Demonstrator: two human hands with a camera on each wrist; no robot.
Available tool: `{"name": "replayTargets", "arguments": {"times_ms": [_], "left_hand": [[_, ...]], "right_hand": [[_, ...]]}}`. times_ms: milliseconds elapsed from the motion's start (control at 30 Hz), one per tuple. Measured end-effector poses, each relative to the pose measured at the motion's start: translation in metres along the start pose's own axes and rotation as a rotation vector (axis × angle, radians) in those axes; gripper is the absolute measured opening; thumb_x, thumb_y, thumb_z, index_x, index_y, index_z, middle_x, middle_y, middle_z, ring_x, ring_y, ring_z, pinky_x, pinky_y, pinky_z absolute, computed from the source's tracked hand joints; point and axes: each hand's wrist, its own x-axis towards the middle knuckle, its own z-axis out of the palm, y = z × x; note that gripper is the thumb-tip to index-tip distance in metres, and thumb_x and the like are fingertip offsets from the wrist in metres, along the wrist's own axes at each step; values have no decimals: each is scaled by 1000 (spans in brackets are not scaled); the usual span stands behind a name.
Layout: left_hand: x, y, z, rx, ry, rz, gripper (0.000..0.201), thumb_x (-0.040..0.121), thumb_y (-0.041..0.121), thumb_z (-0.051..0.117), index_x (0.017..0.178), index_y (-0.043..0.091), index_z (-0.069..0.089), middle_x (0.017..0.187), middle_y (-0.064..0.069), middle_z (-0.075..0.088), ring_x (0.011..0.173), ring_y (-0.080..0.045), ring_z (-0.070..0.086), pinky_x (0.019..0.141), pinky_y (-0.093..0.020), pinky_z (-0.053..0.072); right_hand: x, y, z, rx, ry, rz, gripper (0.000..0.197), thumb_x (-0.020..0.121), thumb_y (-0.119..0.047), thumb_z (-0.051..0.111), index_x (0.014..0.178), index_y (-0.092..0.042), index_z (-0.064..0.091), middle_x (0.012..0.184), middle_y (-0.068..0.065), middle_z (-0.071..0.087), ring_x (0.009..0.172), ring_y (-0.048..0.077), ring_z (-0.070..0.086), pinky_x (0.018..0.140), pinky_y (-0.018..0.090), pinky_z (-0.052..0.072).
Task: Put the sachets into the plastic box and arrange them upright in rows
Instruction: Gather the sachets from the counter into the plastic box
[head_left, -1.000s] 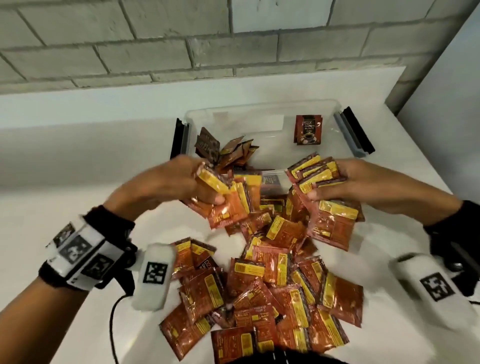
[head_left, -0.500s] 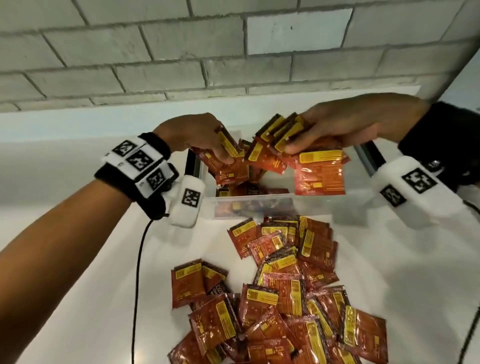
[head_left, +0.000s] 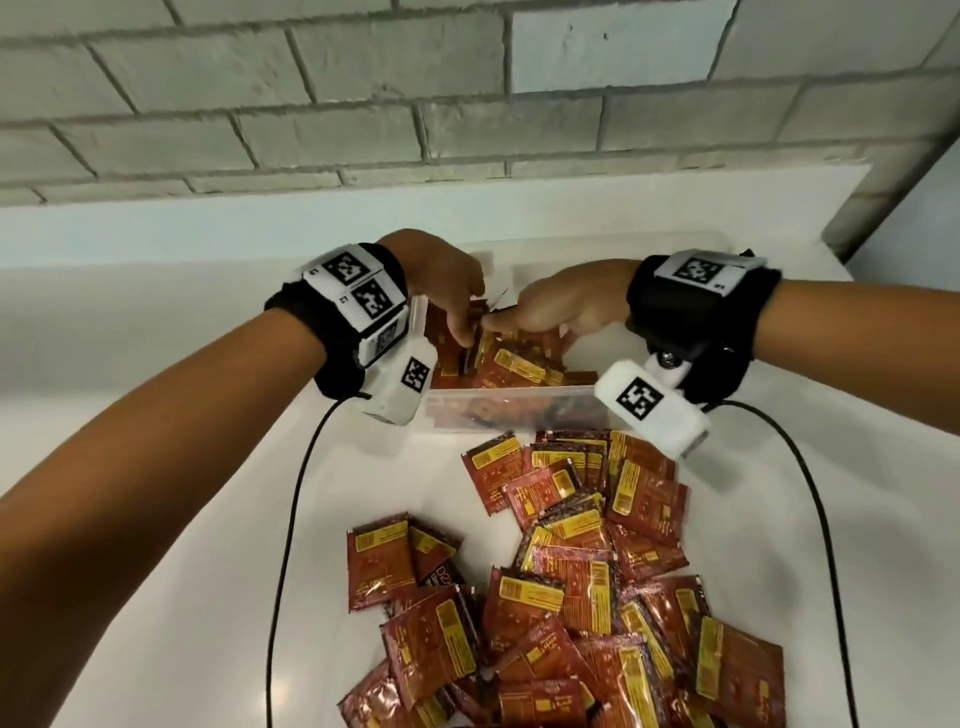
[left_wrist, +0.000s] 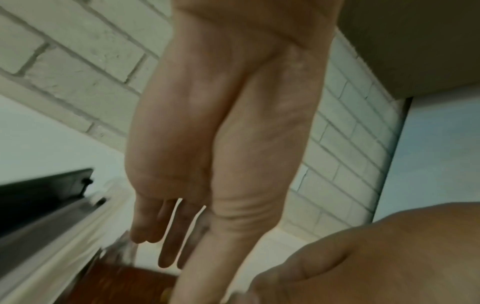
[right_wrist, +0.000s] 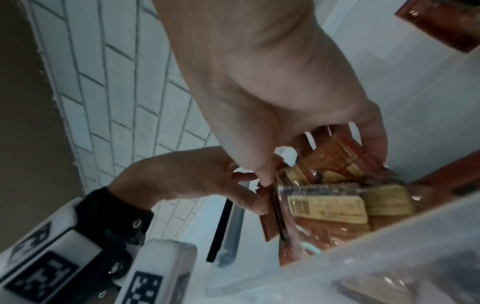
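From my head camera I see both my hands down inside the clear box (head_left: 519, 413), which sits on the white table (head_left: 156, 467) against the brick wall (head_left: 363, 104). My left hand (head_left: 441, 280) reaches in from the box's left end, fingers pointing down onto a bunch of red-and-yellow sachets (head_left: 511, 358) inside; my right hand (head_left: 566, 306) meets it from the right, over the same bunch. From up here I cannot tell how either hand grips. A loose pile (head_left: 587, 587) of more sachets lies flat on the table on my side of the box, well apart from my hands, with black cables (head_left: 291, 519) running beside it. My left wrist camera shows what the head view hides: my left hand (left_wrist: 221, 127) with fingers (left_wrist: 166, 242) nearly straight and close together, tips down at a red sachet (left_wrist: 124, 286), though the blur hides whether they touch it; the box's black latch (left_wrist: 44, 189) is at the left, and my right hand (left_wrist: 376, 257) crowds the lower right corner. My right wrist camera gives the clearest look: my right hand (right_wrist: 285, 92) has its thumb and fingers curled round a clutch of sachets (right_wrist: 332, 197) held on edge within the box wall (right_wrist: 363, 257), while my left hand (right_wrist: 187, 179) pinches the end sachet of that clutch between thumb and fingertips.
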Motion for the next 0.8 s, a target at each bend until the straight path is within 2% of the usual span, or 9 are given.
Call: {"name": "replayTargets", "arguments": {"times_ms": [67, 133, 200, 267, 367, 500, 600, 700, 800], "left_hand": [[-14, -1, -5, -1, 128, -13, 76, 80, 31, 73, 145, 17, 34, 144, 0, 43, 131, -23, 42, 103, -36, 36], [-35, -1, -9, -40, 207, 39, 65, 82, 27, 72, 139, 18, 41, 138, 0, 49, 126, -21, 45, 102, -35, 36], [-64, 2, -4, -93, 226, 90, 47, 83, 27, 71, 126, 22, 52, 123, 4, 58, 115, -18, 51, 95, -33, 39], [-96, 4, 14, -156, 190, 147, 30, 82, 30, 72, 108, 30, 57, 107, 10, 62, 103, -16, 57, 91, -35, 45], [-132, 3, 58, -191, 30, 188, 26, 78, 38, 73, 97, 39, 54, 100, 18, 58, 98, -6, 56, 88, -32, 48], [-146, -5, 131, -109, -150, 163, 67, 78, 38, 73, 134, 37, 36, 131, 14, 45, 113, -3, 41, 96, -22, 40], [-141, -13, 181, -135, -156, 109, 112, 67, 52, 78, 148, 41, 2, 149, 9, 22, 132, -13, 22, 108, -36, 33], [-141, -11, 214, -150, -161, 125, 134, 52, 65, 78, 124, 65, -35, 157, 8, -15, 146, -26, -8, 113, -56, 21], [-149, 7, 233, -165, -150, 117, 136, 57, 55, 82, 119, 64, -40, 151, 11, -34, 143, -26, -21, 112, -61, 20]], "right_hand": [[0, -5, -5, -120, 39, -54, 39, 93, -53, 44, 96, -15, 51, 90, -7, 50, 88, 14, 49, 88, 29, 43], [-6, -9, -10, -220, 74, -94, 37, 94, -52, 43, 91, -16, 49, 86, -7, 47, 86, 13, 48, 85, 27, 39], [-23, -10, -15, -351, 137, -123, 43, 95, -48, 45, 117, -12, 52, 113, -3, 54, 111, 18, 48, 91, 28, 35], [-52, -5, -17, -412, 234, -195, 41, 96, -42, 47, 125, -14, 52, 128, -2, 52, 117, 18, 47, 92, 29, 36], [-110, 18, -8, -415, 364, -322, 32, 92, -46, 49, 112, -23, 58, 110, -9, 57, 96, 10, 54, 82, 27, 42], [-162, 81, 43, -334, 260, -304, 42, 73, -63, 52, 101, -32, 56, 100, -16, 59, 93, 3, 56, 75, 19, 46], [-181, 135, 99, -349, 127, -124, 79, 58, -88, 42, 122, -43, 34, 126, -15, 45, 112, 3, 40, 89, 22, 43], [-190, 170, 148, -327, 28, 39, 121, 42, -97, 41, 142, -46, -6, 155, -13, 3, 138, 14, 9, 111, 46, 27], [-196, 177, 183, -391, 20, 95, 131, 46, -95, 43, 140, -38, -29, 153, -8, -28, 143, 20, -19, 114, 52, 10]]}}
